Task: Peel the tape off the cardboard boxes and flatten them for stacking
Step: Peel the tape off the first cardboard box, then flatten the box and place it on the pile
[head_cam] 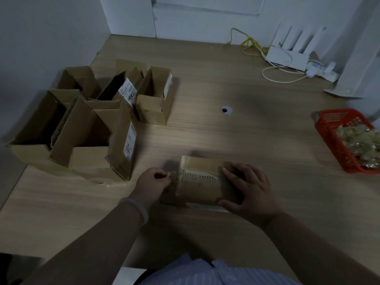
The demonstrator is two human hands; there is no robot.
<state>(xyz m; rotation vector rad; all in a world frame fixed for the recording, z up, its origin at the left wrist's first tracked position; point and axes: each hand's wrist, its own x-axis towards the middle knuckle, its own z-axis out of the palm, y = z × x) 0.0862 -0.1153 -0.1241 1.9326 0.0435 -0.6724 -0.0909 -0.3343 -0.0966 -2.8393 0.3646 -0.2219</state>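
Wood-grain desk (246, 140), set against white walls and seen from above under dim light.

Centre, near the front edge – a small cardboard box (202, 190) lies closed on the desk, a strip of tape (197, 177) running along its top; the strip looks wrinkled and partly lifted. My left hand (153, 185) sits just beside the box's left end, fingers curled, thumb and forefinger pinching the loose end of the tape. A pale bracelet (136, 208) circles that wrist. My right hand (248, 192) rests on the box's right end, fingers spread and fairly straight across the top, thumb against the near side, pressing the box to the desk rather than wrapping round it.

Left side of the desk – a cluster of open boxes (82, 124) stands upright with flaps raised, several touching one another and some bearing white labels. One smaller open box (154, 95) stands at the cluster's right.

Right edge – a red mesh basket (333, 140) holds a heap of crumpled yellowish material (362, 140); I cannot tell what it is.

Far right corner – a white router (287, 56) with upright antennas, a yellow cable (249, 41), a looped white cable (275, 79) and a power strip (327, 70).

Middle of the desk – a round cable grommet (226, 110), well apart from the boxes.
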